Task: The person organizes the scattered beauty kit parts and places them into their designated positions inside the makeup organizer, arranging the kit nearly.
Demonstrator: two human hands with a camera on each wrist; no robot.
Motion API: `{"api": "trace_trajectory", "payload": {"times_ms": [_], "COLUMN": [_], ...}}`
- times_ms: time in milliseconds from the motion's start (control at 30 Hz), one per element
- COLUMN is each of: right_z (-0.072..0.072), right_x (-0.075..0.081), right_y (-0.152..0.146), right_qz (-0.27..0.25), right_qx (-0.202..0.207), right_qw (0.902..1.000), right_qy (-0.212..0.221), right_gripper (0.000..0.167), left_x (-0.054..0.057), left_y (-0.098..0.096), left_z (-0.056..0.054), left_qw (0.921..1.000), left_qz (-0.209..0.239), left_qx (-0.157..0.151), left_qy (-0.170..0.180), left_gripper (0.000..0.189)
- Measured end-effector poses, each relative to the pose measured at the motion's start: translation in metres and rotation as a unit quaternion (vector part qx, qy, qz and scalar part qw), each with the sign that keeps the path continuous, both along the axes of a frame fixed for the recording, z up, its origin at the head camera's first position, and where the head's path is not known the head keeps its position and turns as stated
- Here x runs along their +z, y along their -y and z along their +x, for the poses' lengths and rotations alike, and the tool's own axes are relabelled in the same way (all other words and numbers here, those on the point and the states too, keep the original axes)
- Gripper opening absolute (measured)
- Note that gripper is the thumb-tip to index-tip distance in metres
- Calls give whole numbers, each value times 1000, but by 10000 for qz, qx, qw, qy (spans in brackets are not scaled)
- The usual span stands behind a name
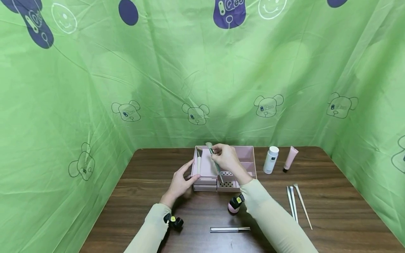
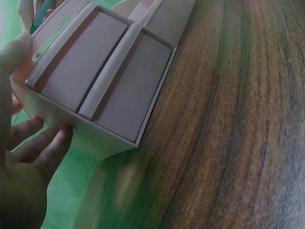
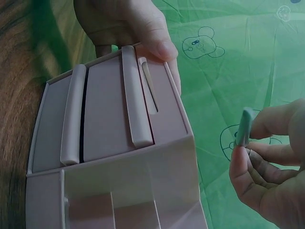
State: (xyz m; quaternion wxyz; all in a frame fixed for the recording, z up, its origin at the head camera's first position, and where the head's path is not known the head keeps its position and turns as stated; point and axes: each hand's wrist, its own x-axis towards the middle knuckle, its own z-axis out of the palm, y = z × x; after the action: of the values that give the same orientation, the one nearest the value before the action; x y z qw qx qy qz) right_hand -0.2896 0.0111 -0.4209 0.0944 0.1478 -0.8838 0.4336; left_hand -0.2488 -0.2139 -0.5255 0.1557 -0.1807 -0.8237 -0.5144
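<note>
A pink organizer box stands at the back of the table, with drawers at its left and divided compartments at its right. My left hand holds its front left corner, thumb at the top front edge and fingers against the outer side wall. Between thumb and fingertips my right hand pinches a makeup brush with a green handle. The brush slants over the box, bristles up and back, handle end down toward the holed rack. Another brush, pale-handled, lies in the left part of the box's top.
Right of the box stand a white bottle and a pink tube. Several brushes lie on the table at the right. A silver tube lies in front, and a small pink item sits below my right wrist.
</note>
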Motion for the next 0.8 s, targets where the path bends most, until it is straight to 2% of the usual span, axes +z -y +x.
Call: {"api": "trace_trajectory", "payload": {"times_ms": [233, 367, 433, 600, 667, 800], "right_z": [-3, -6, -7, -9, -9, -11], "right_x": [-1, -3, -5, -5, -4, -4], "right_y": [5, 7, 8, 11, 12, 13], "right_qz": [-29, -4, 22, 58, 44, 75], "right_qx": [-14, -82, -109, -121, -121, -141], "right_qw": [10000, 10000, 9999, 9999, 9999, 9997], "right_qy": [-9, 13, 35, 71, 103, 189], "right_gripper": [26, 25, 24, 24, 24, 24], "left_x": [-1, -1, 8, 9, 0, 1], "left_y": [0, -1, -4, -3, 0, 0], "left_z": [0, 0, 5, 5, 0, -1], "left_qw": [9999, 10000, 10000, 9998, 9998, 9999], "left_qz": [-9, -43, -48, 26, 19, -33], "left_qx": [36, 39, 5, -46, -13, -4], "left_qy": [146, 69, 68, 216, 211, 117], "left_gripper": [71, 70, 68, 69, 70, 70]}}
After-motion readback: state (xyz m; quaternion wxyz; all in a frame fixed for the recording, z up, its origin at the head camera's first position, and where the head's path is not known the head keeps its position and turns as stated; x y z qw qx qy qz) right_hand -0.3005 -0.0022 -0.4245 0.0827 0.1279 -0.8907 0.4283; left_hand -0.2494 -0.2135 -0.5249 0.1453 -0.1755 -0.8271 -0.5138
